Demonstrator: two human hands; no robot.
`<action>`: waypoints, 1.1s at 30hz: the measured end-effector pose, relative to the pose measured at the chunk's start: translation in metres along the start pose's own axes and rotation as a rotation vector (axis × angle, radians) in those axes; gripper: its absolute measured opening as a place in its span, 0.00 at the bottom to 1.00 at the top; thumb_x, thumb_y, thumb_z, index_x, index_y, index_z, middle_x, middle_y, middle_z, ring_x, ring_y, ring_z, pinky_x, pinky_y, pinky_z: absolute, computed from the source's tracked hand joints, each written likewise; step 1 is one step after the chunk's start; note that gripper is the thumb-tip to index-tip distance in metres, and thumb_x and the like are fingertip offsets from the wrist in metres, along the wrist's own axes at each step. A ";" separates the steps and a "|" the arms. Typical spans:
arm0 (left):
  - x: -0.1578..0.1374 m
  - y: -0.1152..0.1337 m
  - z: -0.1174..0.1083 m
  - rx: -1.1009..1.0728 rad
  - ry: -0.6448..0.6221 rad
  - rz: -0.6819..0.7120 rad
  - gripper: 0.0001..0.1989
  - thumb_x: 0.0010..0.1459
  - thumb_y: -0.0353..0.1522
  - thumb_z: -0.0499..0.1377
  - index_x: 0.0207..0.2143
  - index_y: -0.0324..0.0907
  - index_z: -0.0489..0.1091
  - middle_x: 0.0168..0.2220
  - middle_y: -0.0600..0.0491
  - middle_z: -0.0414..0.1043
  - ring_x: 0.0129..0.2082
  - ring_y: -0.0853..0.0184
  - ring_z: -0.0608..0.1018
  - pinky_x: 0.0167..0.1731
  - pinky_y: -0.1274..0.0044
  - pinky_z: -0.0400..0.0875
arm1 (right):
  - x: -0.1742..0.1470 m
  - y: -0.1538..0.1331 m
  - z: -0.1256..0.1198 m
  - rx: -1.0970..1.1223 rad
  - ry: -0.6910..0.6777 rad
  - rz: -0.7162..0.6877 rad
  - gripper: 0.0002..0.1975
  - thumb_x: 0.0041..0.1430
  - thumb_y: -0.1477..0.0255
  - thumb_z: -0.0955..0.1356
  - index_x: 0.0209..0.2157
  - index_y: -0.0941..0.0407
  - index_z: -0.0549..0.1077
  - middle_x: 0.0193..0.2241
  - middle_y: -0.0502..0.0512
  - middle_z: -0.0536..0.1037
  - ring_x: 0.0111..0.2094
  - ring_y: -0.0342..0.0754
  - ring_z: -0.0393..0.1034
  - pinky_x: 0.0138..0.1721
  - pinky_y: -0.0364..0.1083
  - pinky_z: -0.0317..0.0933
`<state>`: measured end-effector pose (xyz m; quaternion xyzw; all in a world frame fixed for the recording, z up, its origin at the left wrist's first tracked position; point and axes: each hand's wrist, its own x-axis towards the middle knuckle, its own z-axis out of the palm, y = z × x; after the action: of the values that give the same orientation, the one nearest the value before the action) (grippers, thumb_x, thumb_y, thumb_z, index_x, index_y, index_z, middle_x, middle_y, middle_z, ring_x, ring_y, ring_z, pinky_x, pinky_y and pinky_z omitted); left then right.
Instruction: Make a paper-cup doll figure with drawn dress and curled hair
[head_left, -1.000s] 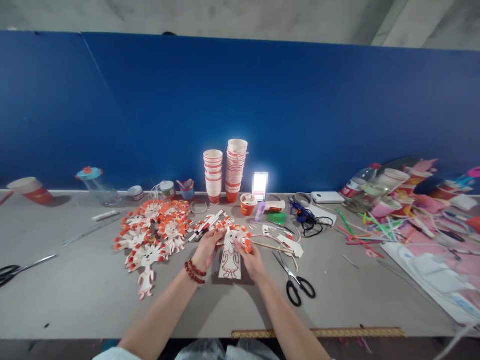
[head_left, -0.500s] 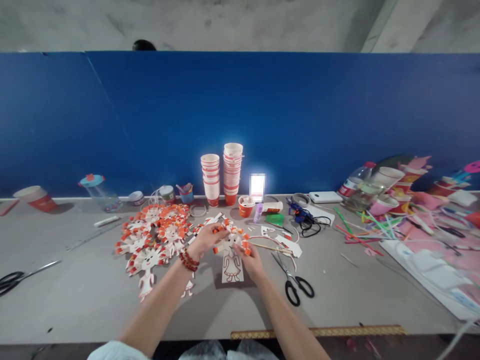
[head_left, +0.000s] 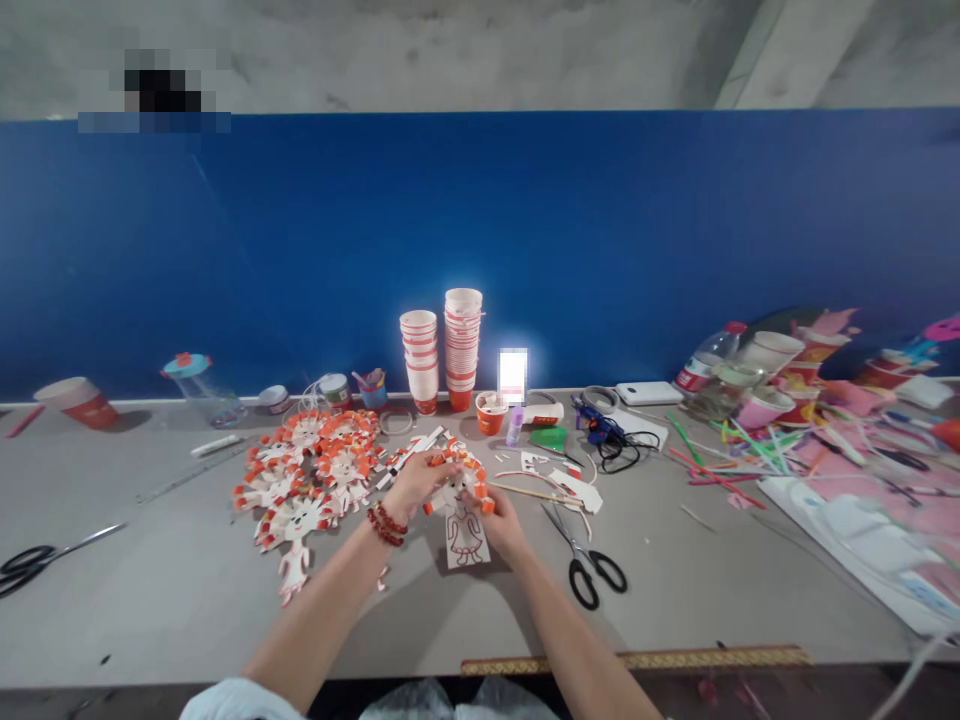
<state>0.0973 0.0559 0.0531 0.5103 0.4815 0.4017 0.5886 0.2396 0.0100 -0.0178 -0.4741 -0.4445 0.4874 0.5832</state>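
Observation:
Between my two hands is a paper doll (head_left: 466, 535), its orange-and-white curled strips ringing a drawn face above a white panel with a drawn body in a dress. My left hand (head_left: 421, 482) pinches the strips at its upper left. On the lower right of the ring, my right hand (head_left: 498, 522) has its fingers closed around the edge. Several similar finished-looking paper dolls (head_left: 298, 520) lie in a pile to the left. Black-handled scissors (head_left: 585, 565) rest partly spread to the right of my right hand.
Behind stand two stacks of paper cups (head_left: 462, 350), a small cup (head_left: 491, 413) and a purple glue stick (head_left: 514, 427). A blue glue gun (head_left: 596, 425) with a black cord lies right. More scissors (head_left: 37, 565) are far left; cups, bottles and pink scraps crowd the right.
The doll's strip ring has tilted slightly, and both hands have shifted a little with it. The grip of each hand stays on the doll. A blurred patch now shows above the blue partition.

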 end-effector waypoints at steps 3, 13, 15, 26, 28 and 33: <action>0.001 -0.002 -0.002 0.005 -0.054 -0.009 0.21 0.39 0.45 0.70 0.25 0.37 0.72 0.21 0.56 0.67 0.18 0.76 0.62 0.19 0.81 0.51 | 0.000 -0.001 -0.001 -0.020 0.038 -0.058 0.18 0.40 0.55 0.77 0.24 0.55 0.76 0.23 0.52 0.76 0.27 0.47 0.68 0.32 0.46 0.64; -0.014 -0.003 -0.002 0.051 -0.070 0.030 0.25 0.40 0.50 0.69 0.22 0.38 0.67 0.16 0.63 0.54 0.17 0.78 0.54 0.18 0.81 0.45 | 0.006 -0.006 0.002 0.025 0.097 -0.140 0.16 0.47 0.57 0.74 0.28 0.55 0.77 0.26 0.52 0.76 0.29 0.48 0.68 0.34 0.47 0.64; -0.016 -0.004 -0.001 0.052 -0.043 0.031 0.24 0.40 0.49 0.70 0.23 0.38 0.68 0.16 0.63 0.55 0.17 0.78 0.55 0.17 0.81 0.46 | 0.005 -0.006 0.003 0.037 0.135 -0.118 0.16 0.45 0.56 0.74 0.26 0.55 0.77 0.25 0.52 0.77 0.29 0.49 0.69 0.34 0.47 0.64; -0.021 -0.009 0.006 -0.029 0.055 -0.046 0.24 0.38 0.48 0.71 0.28 0.37 0.73 0.22 0.56 0.69 0.23 0.72 0.70 0.23 0.81 0.63 | 0.003 -0.014 0.001 0.101 0.188 0.053 0.22 0.37 0.52 0.76 0.27 0.56 0.78 0.26 0.55 0.79 0.31 0.52 0.73 0.32 0.47 0.65; -0.021 -0.008 0.004 -0.034 0.060 -0.054 0.24 0.38 0.48 0.71 0.28 0.38 0.73 0.23 0.55 0.70 0.23 0.72 0.72 0.24 0.81 0.63 | 0.002 -0.014 0.000 0.083 0.162 0.068 0.22 0.38 0.52 0.76 0.26 0.56 0.77 0.25 0.54 0.78 0.29 0.51 0.72 0.30 0.46 0.64; -0.022 -0.003 -0.006 -0.022 -0.015 -0.045 0.24 0.38 0.46 0.71 0.31 0.38 0.74 0.29 0.51 0.75 0.30 0.66 0.76 0.30 0.78 0.69 | 0.002 -0.012 -0.005 0.038 0.107 0.063 0.22 0.42 0.51 0.75 0.23 0.56 0.73 0.21 0.50 0.73 0.24 0.46 0.66 0.27 0.44 0.60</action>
<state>0.0870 0.0349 0.0534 0.4959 0.4841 0.3896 0.6065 0.2461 0.0104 -0.0063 -0.5021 -0.3880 0.4879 0.5994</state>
